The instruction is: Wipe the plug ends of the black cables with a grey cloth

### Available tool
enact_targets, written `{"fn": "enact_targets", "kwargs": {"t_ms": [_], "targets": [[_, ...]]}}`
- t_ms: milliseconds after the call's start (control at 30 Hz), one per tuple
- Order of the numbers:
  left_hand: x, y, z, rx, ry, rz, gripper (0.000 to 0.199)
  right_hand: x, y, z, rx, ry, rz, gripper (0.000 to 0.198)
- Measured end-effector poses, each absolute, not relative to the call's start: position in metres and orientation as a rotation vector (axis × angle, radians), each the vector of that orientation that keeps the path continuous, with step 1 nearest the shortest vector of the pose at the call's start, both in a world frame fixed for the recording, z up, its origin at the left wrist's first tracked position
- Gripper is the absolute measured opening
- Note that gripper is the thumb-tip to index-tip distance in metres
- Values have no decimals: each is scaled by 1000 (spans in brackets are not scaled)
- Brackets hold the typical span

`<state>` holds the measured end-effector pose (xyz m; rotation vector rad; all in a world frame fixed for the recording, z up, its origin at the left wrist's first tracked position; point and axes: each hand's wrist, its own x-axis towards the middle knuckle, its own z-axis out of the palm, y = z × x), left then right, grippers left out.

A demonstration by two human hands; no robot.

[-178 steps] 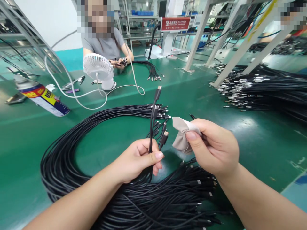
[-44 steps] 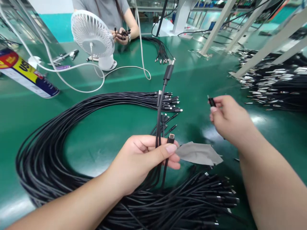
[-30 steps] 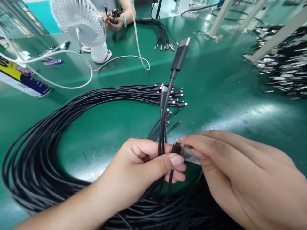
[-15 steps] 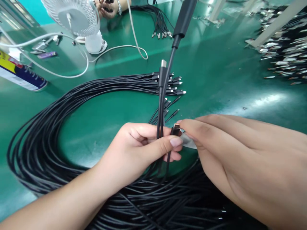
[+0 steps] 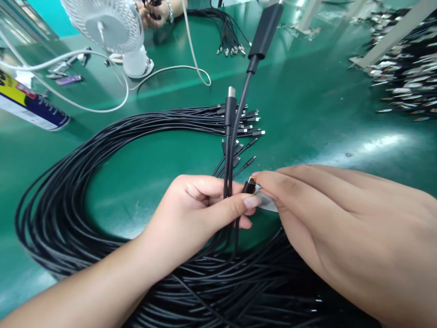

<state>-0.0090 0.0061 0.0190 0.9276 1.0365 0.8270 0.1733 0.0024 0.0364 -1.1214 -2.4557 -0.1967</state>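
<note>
My left hand [image 5: 201,209] is closed around several black cables. Its thumb and forefinger pinch a small black connector [image 5: 250,187] with a metal tip. Above the fist stand two more cable ends, a slim black plug [image 5: 230,110] with a metal tip and a larger black connector housing [image 5: 265,34]. My right hand [image 5: 334,223] is closed too, its fingers around a whitish, cloth-like piece [image 5: 268,202]. The right fingertips meet the metal tip of the small connector. What lies inside the right palm is hidden.
A thick loop of black cables [image 5: 51,200] curves round on the green table [image 5: 314,123]. More cables pile up below my hands. At the back left are a white fan [image 5: 102,27], a spray can [image 5: 34,107] and another person's hand [image 5: 155,18]. Connectors heap at right [image 5: 409,77].
The larger connector housing has shifted slightly down and right. The small connector leans a little more to the right. Both hands keep their hold in nearly the same place.
</note>
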Motion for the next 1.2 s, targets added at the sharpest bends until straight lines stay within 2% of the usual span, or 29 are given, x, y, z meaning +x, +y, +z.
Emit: {"fn": "enact_targets", "kwargs": {"t_ms": [133,767,1200], "targets": [[-9,6,19,960,1057,827,5,172,5,36,-1027,-2457,-368,27],[-9,7,16,938,1025,842,4,178,4,37,-1061,-2481,-292,29],[-8,8,17,979,1038,802,12,176,4,37,-1028,-2460,-333,28]]}}
